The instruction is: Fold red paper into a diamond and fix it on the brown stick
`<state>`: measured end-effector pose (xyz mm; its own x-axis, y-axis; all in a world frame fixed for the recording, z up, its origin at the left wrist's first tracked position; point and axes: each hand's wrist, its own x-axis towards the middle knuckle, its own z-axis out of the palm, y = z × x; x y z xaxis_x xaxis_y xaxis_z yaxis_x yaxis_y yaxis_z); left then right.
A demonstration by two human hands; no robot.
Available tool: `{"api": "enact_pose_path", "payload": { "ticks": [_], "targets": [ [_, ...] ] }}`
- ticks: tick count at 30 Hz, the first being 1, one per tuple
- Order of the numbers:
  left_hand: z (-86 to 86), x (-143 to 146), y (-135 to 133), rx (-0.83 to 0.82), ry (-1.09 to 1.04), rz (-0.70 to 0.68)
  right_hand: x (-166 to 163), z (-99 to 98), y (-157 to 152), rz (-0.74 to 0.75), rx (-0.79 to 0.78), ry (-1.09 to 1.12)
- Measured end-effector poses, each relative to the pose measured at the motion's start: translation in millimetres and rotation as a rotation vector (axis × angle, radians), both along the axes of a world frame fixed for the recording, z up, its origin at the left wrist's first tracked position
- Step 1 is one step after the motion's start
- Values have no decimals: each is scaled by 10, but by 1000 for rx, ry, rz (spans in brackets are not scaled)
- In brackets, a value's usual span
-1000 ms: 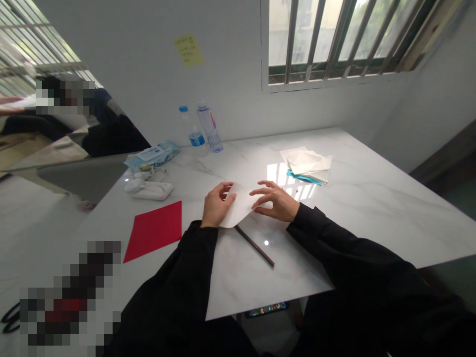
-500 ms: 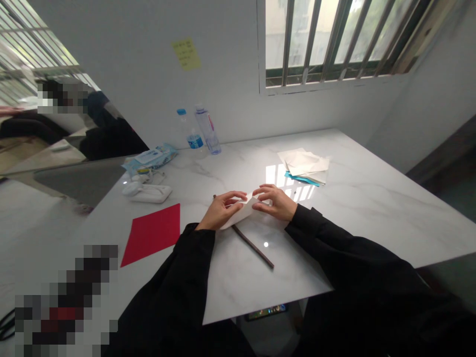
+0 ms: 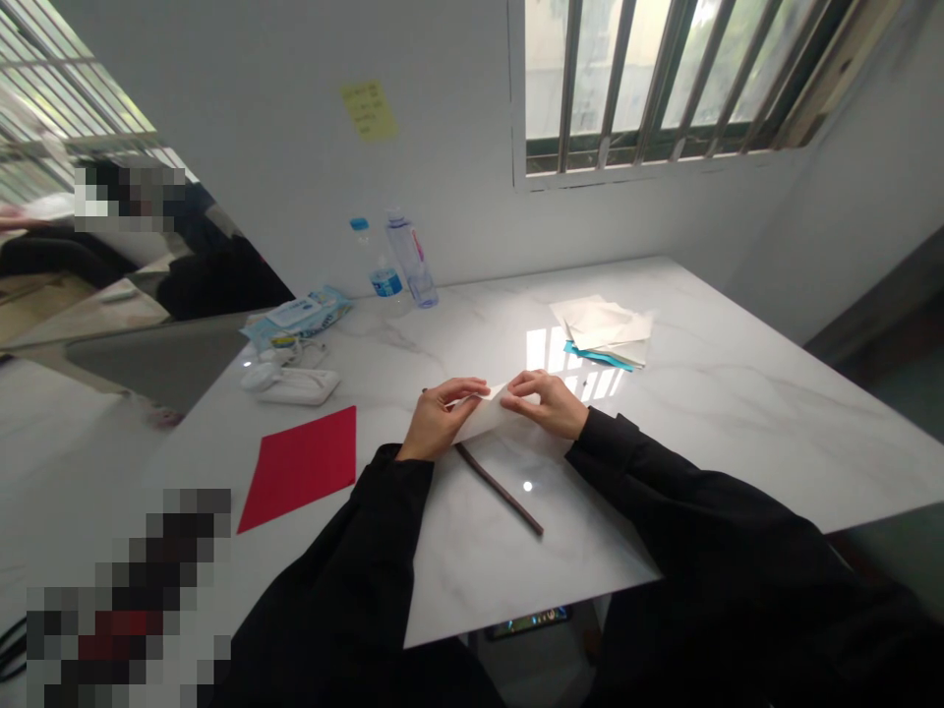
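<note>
head view: pinching a white sheet of paper [image 3: 479, 423] between the thumb and fingers of left hand [image 3: 432, 423] and right hand [image 3: 553, 405] alike, raised over the near part of the desk [image 3: 472, 590]. gripped from both sides, probably to keep the edge steady and even; cannot tell whether folded or only curled. running out from beneath at a slant, a dark stick [image 3: 500, 490], perhaps placed there for easy reach. laid flat beyond the left sleeve, a red sheet [image 3: 302, 462], likely clear of the work. set farther back on the right, a pile of pale sheets [image 3: 601, 324] with blue beneath.

glossy, marble-patterned on top, catching light from a barred window [image 3: 582, 79]; near the wall, two plastic bottles [image 3: 413, 261].
</note>
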<state>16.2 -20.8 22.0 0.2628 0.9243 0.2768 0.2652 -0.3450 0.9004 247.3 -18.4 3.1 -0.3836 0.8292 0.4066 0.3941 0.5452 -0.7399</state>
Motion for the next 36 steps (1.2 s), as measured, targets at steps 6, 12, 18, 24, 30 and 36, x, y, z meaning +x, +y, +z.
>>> {"api": "enact_pose_path", "payload": {
  "ticks": [6, 12, 18, 24, 30, 36],
  "targets": [
    [18, 57, -47, 133, 30, 105, -20, 74, -51, 4, 43, -36],
    [99, 75, -97, 422, 172, 180, -47, 214, -129, -104, -82, 143],
    [117, 112, -154, 512, 222, 261, -90, 169, -133, -93, -294, 264],
    [111, 127, -174, 544, 253, 261, -105, 143, -124, -46, -411, 366],
    [110, 91, -154, 598, 264, 271, -85, 217, -142, 23, -396, 393],
    [101, 100, -152, 597, 376, 223, -98, 201, -144, 7, -395, 418]
  ]
}}
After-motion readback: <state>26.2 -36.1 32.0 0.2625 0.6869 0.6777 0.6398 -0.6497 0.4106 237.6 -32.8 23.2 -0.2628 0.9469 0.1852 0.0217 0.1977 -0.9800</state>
